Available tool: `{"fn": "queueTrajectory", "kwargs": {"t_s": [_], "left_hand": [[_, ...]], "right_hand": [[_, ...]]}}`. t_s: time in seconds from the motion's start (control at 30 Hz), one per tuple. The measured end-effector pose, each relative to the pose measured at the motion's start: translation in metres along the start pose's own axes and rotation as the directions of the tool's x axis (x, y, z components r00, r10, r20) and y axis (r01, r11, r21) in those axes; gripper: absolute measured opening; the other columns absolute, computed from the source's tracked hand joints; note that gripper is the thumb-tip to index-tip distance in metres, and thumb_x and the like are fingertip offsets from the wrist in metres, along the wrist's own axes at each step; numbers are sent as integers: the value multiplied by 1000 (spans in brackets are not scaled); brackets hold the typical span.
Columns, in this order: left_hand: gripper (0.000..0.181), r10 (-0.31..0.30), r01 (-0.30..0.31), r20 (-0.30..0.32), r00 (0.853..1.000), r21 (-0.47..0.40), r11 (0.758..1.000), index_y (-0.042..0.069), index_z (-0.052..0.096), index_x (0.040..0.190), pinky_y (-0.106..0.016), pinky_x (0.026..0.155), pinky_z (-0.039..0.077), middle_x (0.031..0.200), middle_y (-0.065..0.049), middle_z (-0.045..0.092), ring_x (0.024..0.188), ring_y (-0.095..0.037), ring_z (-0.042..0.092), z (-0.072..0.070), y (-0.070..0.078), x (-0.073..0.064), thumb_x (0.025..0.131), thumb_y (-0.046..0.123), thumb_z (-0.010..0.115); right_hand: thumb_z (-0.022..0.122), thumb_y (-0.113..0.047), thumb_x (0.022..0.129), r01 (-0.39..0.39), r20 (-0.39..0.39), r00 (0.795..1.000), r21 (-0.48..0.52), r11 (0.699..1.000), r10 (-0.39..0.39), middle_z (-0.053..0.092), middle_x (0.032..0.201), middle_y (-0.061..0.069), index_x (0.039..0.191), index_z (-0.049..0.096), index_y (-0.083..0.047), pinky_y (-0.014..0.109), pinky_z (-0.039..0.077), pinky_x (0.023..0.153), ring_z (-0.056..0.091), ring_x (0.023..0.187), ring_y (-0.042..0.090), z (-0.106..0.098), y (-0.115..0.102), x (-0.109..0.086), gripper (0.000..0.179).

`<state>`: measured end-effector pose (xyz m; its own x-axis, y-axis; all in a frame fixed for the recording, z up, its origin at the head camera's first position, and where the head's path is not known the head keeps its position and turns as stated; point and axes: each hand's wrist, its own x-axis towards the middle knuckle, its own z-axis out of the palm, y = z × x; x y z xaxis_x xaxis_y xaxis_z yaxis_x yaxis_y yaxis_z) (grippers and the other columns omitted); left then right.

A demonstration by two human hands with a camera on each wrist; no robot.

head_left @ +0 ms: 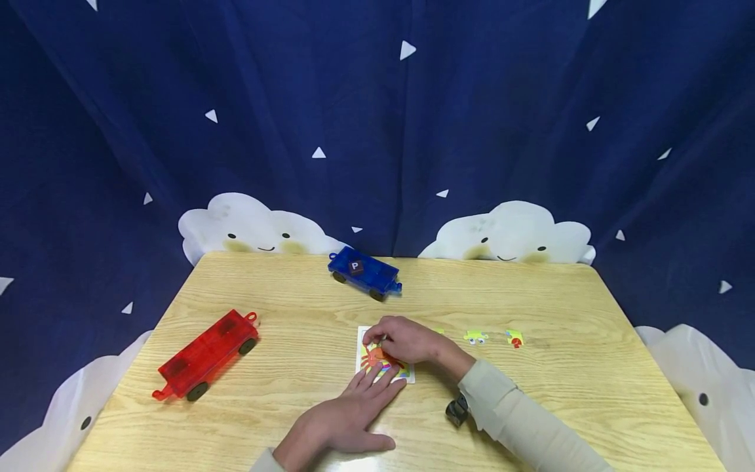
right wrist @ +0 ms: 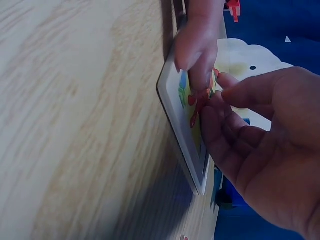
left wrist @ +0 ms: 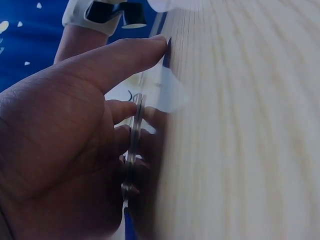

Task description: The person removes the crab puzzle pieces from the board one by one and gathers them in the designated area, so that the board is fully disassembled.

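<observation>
A small white-framed jigsaw board [head_left: 359, 351] with an orange crab picture lies flat on the table. My left hand [head_left: 354, 419] rests with long straight fingers over its near edge, the thumb spread out to the side. In the left wrist view, the fingertips of the left hand [left wrist: 65, 130] reach the board's edge. From the right, my right hand [head_left: 407, 337] reaches over the board with bent fingers at its upper left part. Close up, the right hand's fingertips [right wrist: 212, 107] are at the red crab picture; I cannot tell whether they pinch a piece.
Yellow puzzle pieces, one with eyes [head_left: 475, 337] and one with a red patch [head_left: 516, 339], lie right of the board. A red toy wagon [head_left: 206, 354] stands at left and a blue wagon [head_left: 366, 270] behind. A dark blue curtain [head_left: 377, 131] hangs beyond the wooden table [head_left: 283, 367].
</observation>
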<state>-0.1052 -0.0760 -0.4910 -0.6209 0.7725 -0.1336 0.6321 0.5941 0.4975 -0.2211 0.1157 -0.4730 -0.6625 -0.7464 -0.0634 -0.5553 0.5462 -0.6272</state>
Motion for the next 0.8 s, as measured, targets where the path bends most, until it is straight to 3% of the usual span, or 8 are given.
{"fn": "queueTrajectory", "kwargs": {"t_s": [0.23,0.8], "left_hand": [[87,19,-19,-2,1000,-7,1000,13,22,165,-56,121,15,171,-13,14,155,-38,7,1,-1,0,98,51,62],[86,-4,4,6,1000,-7,1000,14,21,165,-54,122,13,171,-12,14,156,-35,5,-3,1,0,99,51,62]], "right_hand": [[54,-5,104,-5,-25,1000,8,1000,5,64,97,-2,109,73,-14,31,47,82,54,85,14,0,-2,-1,22],[55,-7,102,-36,-26,999,-53,998,35,58,96,-7,113,69,-17,32,46,82,54,87,14,3,-1,-4,21]]}}
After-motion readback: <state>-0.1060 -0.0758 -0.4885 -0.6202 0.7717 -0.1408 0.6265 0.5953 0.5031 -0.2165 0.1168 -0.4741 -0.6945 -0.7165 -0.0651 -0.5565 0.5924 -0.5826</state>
